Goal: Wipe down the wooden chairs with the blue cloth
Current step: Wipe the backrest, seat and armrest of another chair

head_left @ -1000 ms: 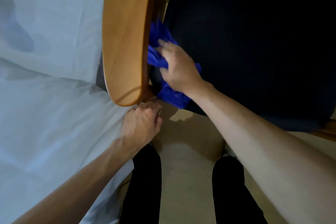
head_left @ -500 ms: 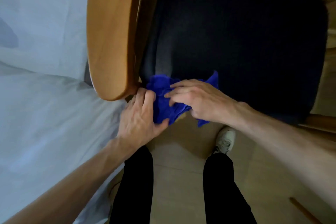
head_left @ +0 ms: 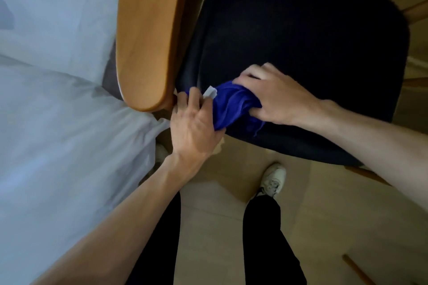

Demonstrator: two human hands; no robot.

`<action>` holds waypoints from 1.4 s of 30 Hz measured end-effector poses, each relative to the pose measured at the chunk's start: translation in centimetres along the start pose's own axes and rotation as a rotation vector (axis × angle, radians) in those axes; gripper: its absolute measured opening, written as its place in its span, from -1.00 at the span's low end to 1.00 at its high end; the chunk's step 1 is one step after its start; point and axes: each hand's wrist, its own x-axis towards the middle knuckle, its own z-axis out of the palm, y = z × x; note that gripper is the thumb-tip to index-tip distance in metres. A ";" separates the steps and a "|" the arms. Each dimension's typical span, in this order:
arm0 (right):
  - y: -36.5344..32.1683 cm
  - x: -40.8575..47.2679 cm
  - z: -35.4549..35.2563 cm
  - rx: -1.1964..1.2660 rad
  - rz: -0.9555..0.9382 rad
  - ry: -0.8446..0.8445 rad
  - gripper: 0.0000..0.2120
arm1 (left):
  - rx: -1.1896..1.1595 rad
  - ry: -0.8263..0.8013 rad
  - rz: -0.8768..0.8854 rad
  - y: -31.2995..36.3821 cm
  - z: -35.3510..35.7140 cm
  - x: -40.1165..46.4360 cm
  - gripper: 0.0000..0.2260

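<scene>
Blue cloth [head_left: 234, 105]: bunched into a thick roll at the near left corner of the chair's seat, stretched between the two hands; a loose edge hangs over the seat's front rim, and a small white tag [head_left: 210, 92] sticks out at its left end.
Right hand [head_left: 275, 97]: on top of the cloth's right end, its fingers [head_left: 252, 71] curled over the bundle and its thumb tucked under it, grasping the cloth against the seat.
Left hand [head_left: 194, 122]: palm turned toward the cloth's left end, its fingers [head_left: 193, 98] reaching up beside the white tag and its thumb [head_left: 217, 133] hooked under the roll, so it too holds the cloth.
Wooden chair: seen from above; its curved wooden backrest [head_left: 146, 30] runs down the left of the seat and ends just beside the left hand's fingertips.
Seat cushion [head_left: 301, 41]: dark fabric, filling the upper right of the view, under the cloth and the right hand.
White sheet [head_left: 58, 99]: pale, creased fabric covering the whole left side, right up against the backrest.
Floor [head_left: 324, 215]: light tiles below the chair.
Person: stands at the seat's front edge in black trousers [head_left: 266, 238], with one white shoe [head_left: 272, 180] showing under the seat's rim.
Other wood: parts of a chair frame [head_left: 414, 12] show at the right edge.
</scene>
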 end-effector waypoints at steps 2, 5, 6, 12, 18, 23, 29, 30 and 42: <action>-1.1 1.5 -0.7 -0.089 -0.142 0.074 -0.48 | -0.039 -0.017 0.041 -0.5 -0.2 -1.2 -0.41; -3.5 5.1 -1.0 -0.135 -0.274 0.227 -0.56 | -0.241 -0.009 -0.053 -1.7 -0.1 -2.9 -0.39; -4.6 6.2 -0.5 -0.130 -0.289 0.231 -0.59 | -0.264 -0.004 -0.073 -2.0 0.1 -3.3 -0.38; -7.3 7.0 3.2 -0.002 -0.198 0.127 -0.60 | -0.319 -0.027 -0.254 -1.4 2.3 -5.6 -0.30; -5.2 5.8 1.9 0.049 -0.273 0.088 -0.70 | -0.614 0.153 -0.615 4.0 3.5 -3.9 -0.43; -2.9 3.4 2.8 0.158 -0.233 0.040 -0.73 | -0.690 0.088 -0.599 6.2 2.8 -3.9 -0.56; 6.6 -7.6 3.7 0.094 -0.133 0.075 -0.74 | -0.630 -0.088 -0.424 18.0 5.3 -5.7 -0.57; 8.5 -9.9 3.7 0.084 -0.096 0.105 -0.71 | -0.608 -0.124 -0.374 20.3 5.7 -6.0 -0.57; 2.7 -3.9 1.7 0.294 -0.138 0.290 -0.65 | -0.452 0.048 -0.383 12.2 2.0 -4.7 -0.42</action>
